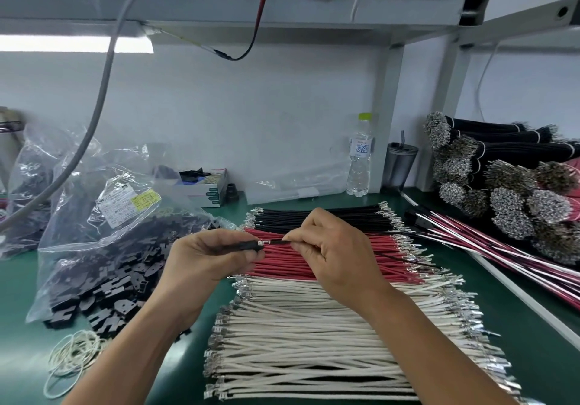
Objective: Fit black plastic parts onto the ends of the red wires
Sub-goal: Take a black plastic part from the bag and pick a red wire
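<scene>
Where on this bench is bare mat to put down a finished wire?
Bare green mat shows left of the parts bag, and at the near right corner beside the white wires. The middle and right side are crowded with wire rows and bundles.

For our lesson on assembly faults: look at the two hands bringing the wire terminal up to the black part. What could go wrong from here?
1. The metal terminal sits just outside the black plastic part held by the left hand; a slight tilt could bend it or jam it.
2. The wire pinched by the right hand looks black, not red, so the wrong colour may get fitted.
3. The forearms hover over the white wires, which could be scattered.
</scene>
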